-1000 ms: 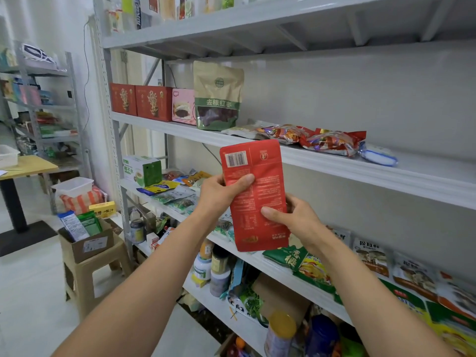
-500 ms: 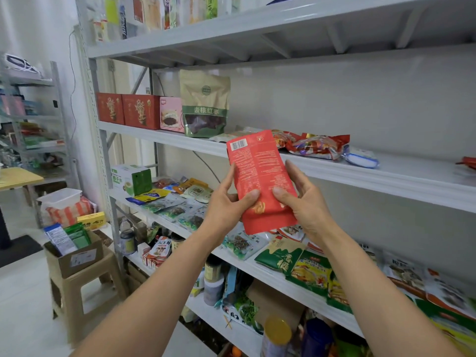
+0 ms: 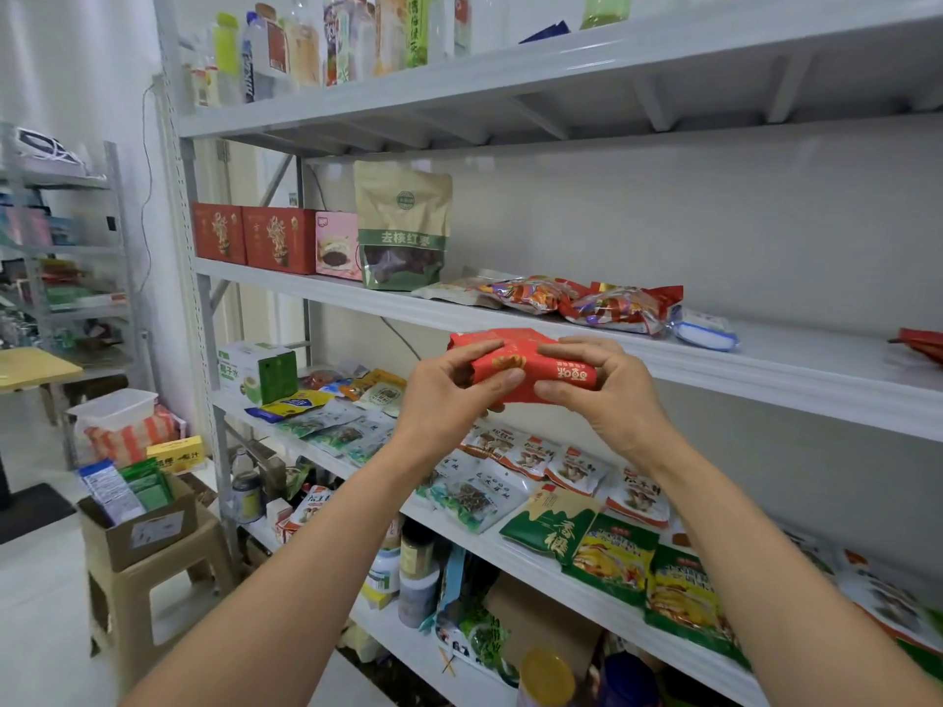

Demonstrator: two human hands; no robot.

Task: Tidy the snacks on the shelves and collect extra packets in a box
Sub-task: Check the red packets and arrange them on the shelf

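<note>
1. Red snack packet (image 3: 515,372) at frame centre, held in the air, lying sideways and bent over on itself, in front of the rim of the middle shelf (image 3: 765,395). Can't tell if it touches that rim.
2. Left hand (image 3: 444,405) grips the packet's 9 o'clock end: fingers (image 3: 462,357) curled over the top, thumb pressed on the front face.
3. Right hand (image 3: 610,400) grips the 3 o'clock end, fingers curled and clamped round the packet, thumb on the front.
4. Middle shelf, 11 o'clock of the packet: two red boxes (image 3: 255,237), pink box (image 3: 334,244) and tall brown-green pouch (image 3: 403,227), upright in a close row.
5. Same shelf, 1 o'clock of the packet: candy bags (image 3: 612,303) lying flat, white-blue packet (image 3: 706,334) just beside them.
6. Lower shelf (image 3: 459,528), 6 o'clock of the packet: flat snack packets in loose rows, green-yellow bags (image 3: 612,558) at 5 o'clock.
7. Top shelf (image 3: 561,63), 11 to 12 o'clock: bottles (image 3: 306,38) standing.
8. Cardboard box (image 3: 143,528) at 8 o'clock of the frame, on a beige stool (image 3: 148,599), well apart from both hands. Loose packets (image 3: 127,492) stand in it.
9. Yellow counter (image 3: 30,364) at the 9 o'clock edge.
</note>
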